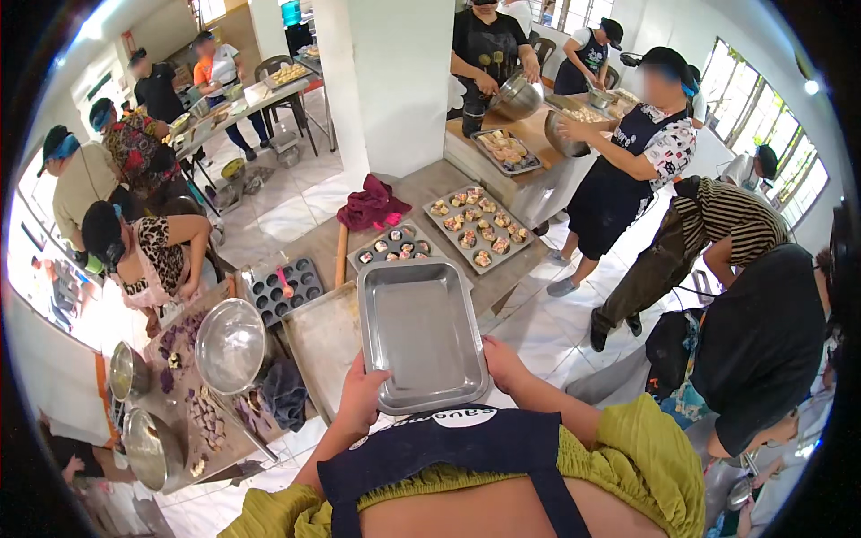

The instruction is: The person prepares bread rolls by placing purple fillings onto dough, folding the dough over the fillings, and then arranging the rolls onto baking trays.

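Observation:
A deep rectangular metal baking pan point(420, 336), with nothing in it, is held close in front of my apron between both hands. My left hand point(362, 390) grips its left side near the bottom corner, thumb over the rim. On the right side, my right hand point(501, 362) holds the rim. Beyond the pan lie a muffin tin point(397, 245) with filled cups, partly hidden by the pan, and a larger muffin tray point(479, 228) of filled cups. A flat baking tray point(326, 343) is to the left, its right part hidden behind the pan.
Left on the table are a dark muffin tin point(286, 289) with a pink utensil point(285, 284), steel bowls point(232, 346), cut purple pieces point(207, 418) and a dark cloth point(284, 393). A rolling pin point(342, 254) and maroon cloth point(373, 203) lie farther back. Several people stand around; one bends close at right.

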Tool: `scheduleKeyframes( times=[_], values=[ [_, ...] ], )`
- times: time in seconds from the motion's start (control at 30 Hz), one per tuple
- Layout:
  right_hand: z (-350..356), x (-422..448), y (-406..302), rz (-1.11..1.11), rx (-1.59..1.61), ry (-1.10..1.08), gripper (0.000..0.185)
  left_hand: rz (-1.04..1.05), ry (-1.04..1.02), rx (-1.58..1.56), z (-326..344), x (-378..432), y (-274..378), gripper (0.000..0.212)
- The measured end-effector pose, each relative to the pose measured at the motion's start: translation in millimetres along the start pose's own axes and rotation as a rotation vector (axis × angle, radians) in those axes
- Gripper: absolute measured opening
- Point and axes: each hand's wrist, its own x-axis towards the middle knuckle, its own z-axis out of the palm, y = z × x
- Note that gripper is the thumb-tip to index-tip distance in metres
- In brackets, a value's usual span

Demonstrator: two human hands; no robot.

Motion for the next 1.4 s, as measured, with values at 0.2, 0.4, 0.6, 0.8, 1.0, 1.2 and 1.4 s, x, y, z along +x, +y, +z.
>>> scheduleKeyframes(
  times=[0.2, 0.4, 0.6, 0.8, 1.0, 1.2, 1.4],
  values=[
    [34.7, 6.9, 16.8, 0.068, 0.361, -0.026, 0.05, 0.076, -0.046, -0.006, -35.1, 5.5, -10.9, 0.062],
    [57.9, 7.2, 16.7, -0.009, 0.166, -0.081, 0.055, 0.079, 0.007, -0.003, -49.5, -12.0, 1.3, 0.065],
    [84.8, -23.7, -22.8, -0.205, -0.207, 0.019, 0.05, 0.149, 0.021, -0.028, -66.3, -17.9, -4.8, 0.066],
    [83.1, -23.8, -28.4, -0.196, -0.408, -0.07, 0.039, 0.152, 0.019, -0.014, -70.2, -17.5, -2.7, 0.068],
    [83.9, -12.7, -15.7, -0.352, -0.313, -0.017, 0.035, 0.151, 0.009, -0.002, -65.3, -17.9, 10.4, 0.067],
    [87.7, -8.1, -27.4, -0.364, -0.393, -0.073, 0.033, 0.163, 0.055, -0.012, -68.3, -20.5, 12.7, 0.064],
    [91.9, -16.3, -46.5, -0.305, -0.412, -0.117, 0.03, 0.155, 0.096, -0.01, -65.9, -25.9, 14.1, 0.064]
  ],
)
